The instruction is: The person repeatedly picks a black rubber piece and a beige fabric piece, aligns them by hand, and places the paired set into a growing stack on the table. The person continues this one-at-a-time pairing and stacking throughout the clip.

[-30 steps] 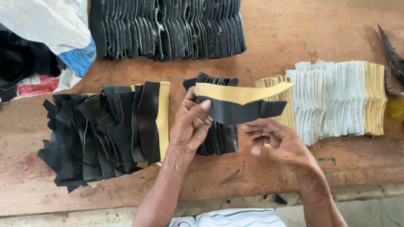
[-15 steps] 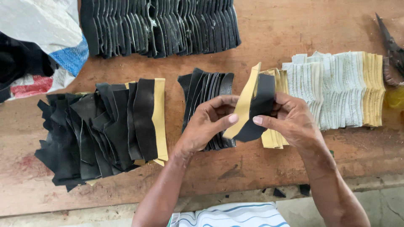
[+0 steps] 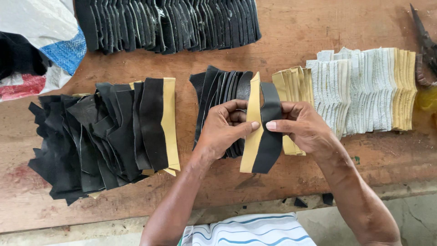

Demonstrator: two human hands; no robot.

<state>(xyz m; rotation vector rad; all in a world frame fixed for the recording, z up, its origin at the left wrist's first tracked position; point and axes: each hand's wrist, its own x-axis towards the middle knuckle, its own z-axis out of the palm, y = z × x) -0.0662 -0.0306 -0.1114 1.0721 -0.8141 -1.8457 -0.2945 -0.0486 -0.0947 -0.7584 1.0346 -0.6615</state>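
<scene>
Both hands close on one pair of pieces held upright over the counter's (image 3: 318,27) near middle. Left hand (image 3: 223,130): grip closed, thumb on the front of a tan strip (image 3: 251,132), fingers curled behind it. Right hand (image 3: 302,125): grip closed, thumb pressed on the front of a black strip (image 3: 269,136), fingers behind. The two strips lie edge to edge, tan on the left, black on the right, touching along their length; both are long, curved and of matching outline, their lower ends hanging below the hands.

Directly behind the left hand: a fanned black stack (image 3: 218,89) lying on the counter, partly hidden by the hand. Just right of the held pair, behind the right hand: a small tan stack (image 3: 293,82). Further right, touching it: a long row of white pieces (image 3: 359,86) ending in more tan pieces at its far right end.

Left of the hands, well apart: a loose black heap (image 3: 91,141), its rightmost piece backed by a tan layer. Along the far edge: a long black row (image 3: 168,23). Far left corner: a woven sack (image 3: 41,36), white with blue and red. Far right edge: dark scissors (image 3: 425,45), partly cut off. Small black scraps (image 3: 300,202) lie at the near edge. A striped shirt (image 3: 248,232) shows at the bottom.
</scene>
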